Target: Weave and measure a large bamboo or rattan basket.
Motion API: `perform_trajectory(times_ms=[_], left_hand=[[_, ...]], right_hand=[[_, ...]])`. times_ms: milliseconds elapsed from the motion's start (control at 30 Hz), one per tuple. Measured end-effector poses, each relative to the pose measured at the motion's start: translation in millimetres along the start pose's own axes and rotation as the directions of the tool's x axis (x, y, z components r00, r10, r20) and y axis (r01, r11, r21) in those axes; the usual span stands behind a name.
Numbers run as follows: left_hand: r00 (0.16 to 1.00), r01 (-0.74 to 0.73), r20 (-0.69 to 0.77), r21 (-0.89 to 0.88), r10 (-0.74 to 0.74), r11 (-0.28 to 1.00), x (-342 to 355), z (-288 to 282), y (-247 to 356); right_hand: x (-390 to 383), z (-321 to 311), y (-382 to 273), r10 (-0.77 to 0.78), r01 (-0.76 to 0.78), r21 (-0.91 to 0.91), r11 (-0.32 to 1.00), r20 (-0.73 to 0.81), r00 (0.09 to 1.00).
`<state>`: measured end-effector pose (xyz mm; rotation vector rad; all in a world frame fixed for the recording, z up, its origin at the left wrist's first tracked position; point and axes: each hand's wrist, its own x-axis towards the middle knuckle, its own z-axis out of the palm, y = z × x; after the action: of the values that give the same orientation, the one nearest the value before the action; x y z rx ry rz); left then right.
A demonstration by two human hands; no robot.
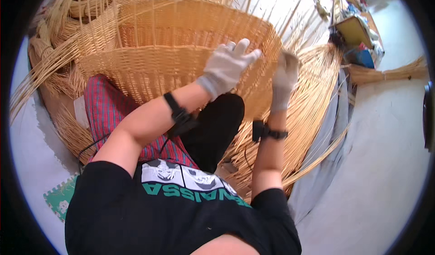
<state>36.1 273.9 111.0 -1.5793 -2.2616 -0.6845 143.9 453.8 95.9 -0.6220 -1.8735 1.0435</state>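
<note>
**Gloved hands at the rim of a half-woven basket**

The biggest thing in front of you is the wicker basket (181, 51), a broad, honey-coloured shell resting tilted against your lap, its open side turned up and away from you. Its woven wall is tight and finished low down; at the top, unwoven upright stakes stand free and fan out past the rim. Around it on the floor (385, 164) lie loose bundles of reed (312, 101), spreading to your right and under your right forearm, with more coils and sheaves piled to your upper left.

Your legs come next: one in red checked cloth (106, 110) under the basket's near wall, the other knee in black (217, 123) between your forearms. A green foam mat (61, 196) shows at your lower left.

Your left hand (229, 64), in a pale work glove, lies over the basket's near rim with the fingers spread wide and pointing to the right, pressing on the weave rather than gripping anything. Your right hand (286, 74), gloved the same, is at the basket's right edge, curled in close around the strands there; you appear to be pinching a reed, though blur hides exactly which one.

Each wrist carries a black strap (179, 112) with a small device on it.
</note>
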Motion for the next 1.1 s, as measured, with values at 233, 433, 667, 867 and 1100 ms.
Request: perform_trajectory(times_ms=[233,433,667,867,1100], left_hand=[[0.988,0.045,0.141,0.131,-0.063,0.990,15.3,30.4,12.0],[0.989,-0.087,-0.120,-0.027,0.083,0.996,45.2,35.4,36.9],[0.793,0.444,0.505,-0.095,-0.341,0.891,107.1,82.0,107.4],[0.904,0.148,0.423,-0.158,-0.068,0.976,89.7,80.5,84.8],[0.956,0.045,0.292,-0.237,0.027,0.970,86.6,95.3,78.3]], right_hand=[[74.7,-1.9,-34.3,-0.241,0.218,0.186,0.958,0.115,0.964],[20.7,-76.3,3.7,0.403,-0.378,0.144,0.914,-0.219,0.889],[135.5,-81.2,55.1,-0.133,0.348,-0.551,0.758,0.392,0.910],[107.1,-136.8,73.2,0.304,-0.189,0.648,0.737,-0.069,0.950],[26.4,-58.9,-31.4,-0.400,0.473,-0.079,0.878,0.424,0.812]])
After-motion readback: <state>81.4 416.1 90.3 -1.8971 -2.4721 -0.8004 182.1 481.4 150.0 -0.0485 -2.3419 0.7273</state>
